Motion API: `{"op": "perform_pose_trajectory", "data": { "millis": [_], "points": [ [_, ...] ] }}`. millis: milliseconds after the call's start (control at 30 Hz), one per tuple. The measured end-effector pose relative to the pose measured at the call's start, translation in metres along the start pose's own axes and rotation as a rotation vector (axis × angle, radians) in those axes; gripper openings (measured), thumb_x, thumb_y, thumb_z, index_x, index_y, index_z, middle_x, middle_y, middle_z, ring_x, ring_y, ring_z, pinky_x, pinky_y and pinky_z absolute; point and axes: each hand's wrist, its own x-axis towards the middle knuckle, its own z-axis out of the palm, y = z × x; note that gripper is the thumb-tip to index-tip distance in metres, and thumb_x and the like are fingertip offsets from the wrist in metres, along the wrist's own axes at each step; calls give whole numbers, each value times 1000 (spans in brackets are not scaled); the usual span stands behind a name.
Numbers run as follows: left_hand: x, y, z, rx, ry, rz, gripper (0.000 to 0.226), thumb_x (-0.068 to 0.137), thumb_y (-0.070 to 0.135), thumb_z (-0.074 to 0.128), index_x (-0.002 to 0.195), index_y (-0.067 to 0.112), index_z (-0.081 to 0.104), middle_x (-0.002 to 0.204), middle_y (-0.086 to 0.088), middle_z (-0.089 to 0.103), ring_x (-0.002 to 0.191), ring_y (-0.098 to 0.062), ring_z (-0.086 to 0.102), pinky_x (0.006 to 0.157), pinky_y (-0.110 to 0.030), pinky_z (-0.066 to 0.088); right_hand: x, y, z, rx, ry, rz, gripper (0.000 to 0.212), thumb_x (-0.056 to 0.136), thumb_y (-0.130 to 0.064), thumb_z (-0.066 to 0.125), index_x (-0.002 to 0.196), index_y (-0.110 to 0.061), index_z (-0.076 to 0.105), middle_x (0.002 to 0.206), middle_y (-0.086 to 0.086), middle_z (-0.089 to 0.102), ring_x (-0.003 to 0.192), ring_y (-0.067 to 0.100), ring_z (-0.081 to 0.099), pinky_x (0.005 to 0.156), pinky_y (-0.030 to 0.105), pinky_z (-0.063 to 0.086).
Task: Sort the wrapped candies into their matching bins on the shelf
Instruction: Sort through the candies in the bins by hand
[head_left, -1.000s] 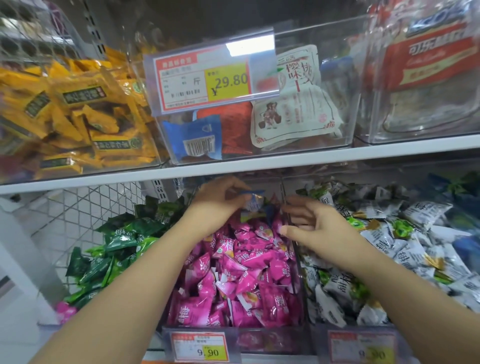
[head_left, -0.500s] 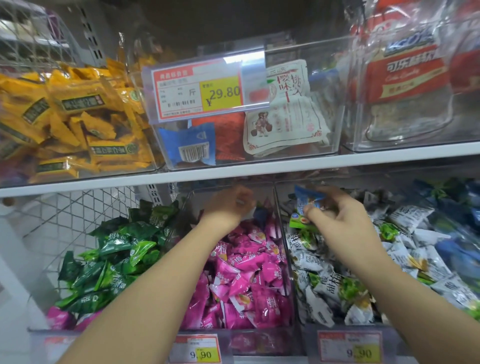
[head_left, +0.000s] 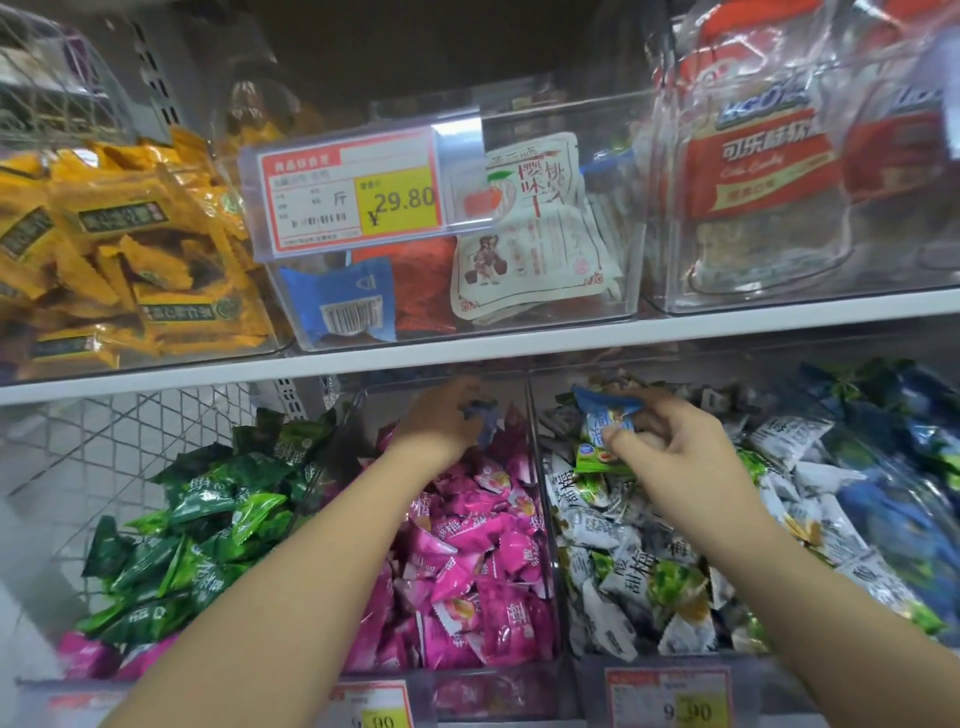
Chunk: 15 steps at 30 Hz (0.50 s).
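On the lower shelf stand three clear bins: green candies (head_left: 208, 525) on the left, pink candies (head_left: 467, 561) in the middle, white-and-green candies (head_left: 639, 566) on the right. My left hand (head_left: 441, 421) reaches deep into the back of the pink bin and pinches a dark blue wrapper (head_left: 483, 415). My right hand (head_left: 670, 447) hovers over the back of the white bin, holding a blue-and-white candy (head_left: 608, 415) together with a green-edged one (head_left: 595, 460).
The white shelf board (head_left: 467, 358) runs just above both hands. Above it sit a yellow-candy bin (head_left: 119, 249), a clear bin with a 29.80 price tag (head_left: 353, 197) and a large clear jar (head_left: 779, 171). Blue candies (head_left: 883, 499) fill the far right.
My right hand crossed from the pink bin to the white bin and now holds the blue-and-white candy. My left hand stayed at the back of the pink bin.
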Motion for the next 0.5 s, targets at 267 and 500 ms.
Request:
{"op": "perform_pose_trajectory", "data": {
  "millis": [267,500],
  "points": [
    [-82,22,-23,-447,104,209,43,89,10,62,116,41,47,111,14,62,94,-3,62,86,-20,49,-11,-21,-14,305,-156,118,26,75,-15,75,98,-16,64,91,-3,74,80,6,69,72,17,53],
    [-117,78,-4,-685,-96,272,28,86,1,64,101,23,58,107,-3,68,86,-15,65,83,-32,51,-48,-37,-33,604,-313,168,32,68,-8,67,99,-3,62,93,14,70,82,26,66,81,37,57]
  ]
}}
